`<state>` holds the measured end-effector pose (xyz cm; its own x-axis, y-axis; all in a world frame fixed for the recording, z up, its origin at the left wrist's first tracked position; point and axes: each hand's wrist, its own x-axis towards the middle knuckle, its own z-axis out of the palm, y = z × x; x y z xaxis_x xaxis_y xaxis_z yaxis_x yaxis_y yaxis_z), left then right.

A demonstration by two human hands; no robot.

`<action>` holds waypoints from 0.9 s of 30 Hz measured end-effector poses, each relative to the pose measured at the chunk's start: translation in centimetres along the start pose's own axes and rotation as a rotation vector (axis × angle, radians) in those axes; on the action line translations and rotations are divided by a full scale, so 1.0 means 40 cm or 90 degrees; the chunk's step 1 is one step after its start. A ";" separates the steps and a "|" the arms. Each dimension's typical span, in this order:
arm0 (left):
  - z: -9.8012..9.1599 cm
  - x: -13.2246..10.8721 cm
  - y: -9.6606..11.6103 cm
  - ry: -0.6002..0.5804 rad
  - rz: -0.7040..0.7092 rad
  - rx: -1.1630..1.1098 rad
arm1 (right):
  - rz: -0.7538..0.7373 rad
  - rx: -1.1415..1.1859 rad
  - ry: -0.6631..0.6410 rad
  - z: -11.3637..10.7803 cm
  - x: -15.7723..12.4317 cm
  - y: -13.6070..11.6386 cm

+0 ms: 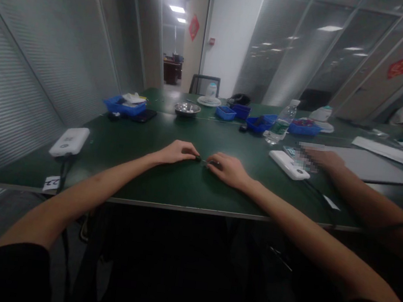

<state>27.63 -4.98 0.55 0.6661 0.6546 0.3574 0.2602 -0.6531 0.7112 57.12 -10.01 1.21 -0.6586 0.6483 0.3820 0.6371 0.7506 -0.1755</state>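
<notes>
The tabletop [138, 182] was a smooth, dark green sheet with a dull sheen and a thin pale edge. Near its front, at the middle, lay the work between the two bare hands: a small, dark, rounded piece [198, 158] and a thin, pale, straight sliver [203, 160] that looked like metal, both too small and blurred to identify.

The left hand [178, 153] had its thumb and index fingers clamped on the dark piece, which stuck out just past their tips. The sliver spanned the narrow gap from there to the right hand [229, 170], whose fingers were bent, with the tips drawn in at the sliver's other end; whether they were clamped on it I could not tell.

Well apart on the left lay a white, round-cornered, glossy box [69, 142] with a dark cord; a similar slim white block [288, 165] lay right of the right hand, near another person's hand [322, 159] and a flat grey board [374, 165]. Farther back stood a shiny, round metal bowl [187, 105], a blue plastic basket [123, 108] holding crumpled white tissue [134, 98], and a clear, ribbed plastic bottle [285, 120] with a green label.
</notes>
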 end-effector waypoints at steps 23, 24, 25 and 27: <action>0.036 0.008 0.048 -0.040 0.040 0.104 | 0.004 -0.011 0.005 0.003 0.004 -0.007; 0.034 0.008 0.046 -0.035 0.037 0.127 | 0.017 -0.019 0.003 0.005 0.005 -0.006; 0.031 0.009 0.042 -0.028 0.035 0.145 | 0.030 -0.026 0.002 0.006 0.005 -0.005; 0.022 0.009 0.029 -0.017 0.027 0.165 | 0.053 -0.037 0.000 0.007 0.006 -0.002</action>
<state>28.77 -5.83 0.97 0.6973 0.6168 0.3651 0.4001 -0.7577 0.5156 56.80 -9.90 1.07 -0.6019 0.7086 0.3682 0.7119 0.6850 -0.1545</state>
